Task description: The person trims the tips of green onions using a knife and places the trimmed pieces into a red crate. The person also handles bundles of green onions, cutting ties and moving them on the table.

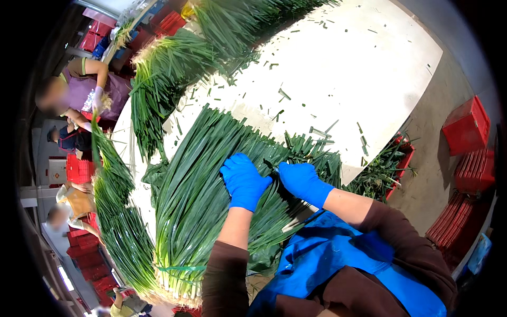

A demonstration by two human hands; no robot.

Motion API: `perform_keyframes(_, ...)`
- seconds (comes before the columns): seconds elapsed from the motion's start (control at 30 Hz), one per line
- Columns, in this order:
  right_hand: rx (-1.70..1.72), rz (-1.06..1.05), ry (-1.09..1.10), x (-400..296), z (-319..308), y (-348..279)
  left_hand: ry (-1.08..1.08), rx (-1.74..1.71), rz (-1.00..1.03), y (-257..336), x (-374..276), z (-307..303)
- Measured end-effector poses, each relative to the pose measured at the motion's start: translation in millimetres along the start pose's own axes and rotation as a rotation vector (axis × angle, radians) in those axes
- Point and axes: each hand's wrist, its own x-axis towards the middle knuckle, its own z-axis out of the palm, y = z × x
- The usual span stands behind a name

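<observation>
A large bundle of leafy green alliums, scallion-like, lies before me on a pale table, its pale stems and roots toward the bottom, bound with a green tie. My left hand, in a blue glove, presses on the leaves, thumb pointing right. Just right of it, my right hand, also blue-gloved, is closed around something mostly hidden; a small dark piece shows at its fingers, but I cannot tell what it is. Cut leaf ends lie beyond my right hand.
Leaf scraps litter the pale table. More bundles lie along its far left side. A red crate of trimmings stands at the right edge, with red crates on the floor beyond. Co-workers are across on the left.
</observation>
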Motion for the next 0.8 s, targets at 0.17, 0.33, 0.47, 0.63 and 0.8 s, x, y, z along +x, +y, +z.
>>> perform_keyframes(0.17, 0.007, -0.081, -0.112, 21.7, 11.6, 7.6, -0.023, -0.011, 0.022, 2.9, 7.3, 9.0)
perform_keyframes(0.33, 0.009, -0.054, -0.22, 41.9, 20.2, 9.7, -0.03, 0.037, 0.038, -0.3, 18.2, 14.0)
perform_keyframes(0.47, -0.159, -0.07, -0.274, 10.7, 28.7, 25.0, 0.0, 0.057, 0.027, -1.5, 16.7, 19.6)
perform_keyframes(0.63, -0.105, -0.066, -0.292, 18.0, 16.4, 27.5, 0.008, 0.047, 0.042, 1.8, 20.3, 17.1)
perform_keyframes(0.8, -0.072, -0.046, -0.377, 5.4, -15.7, 23.7, -0.026, 0.034, -0.003, -2.7, 15.3, 17.3)
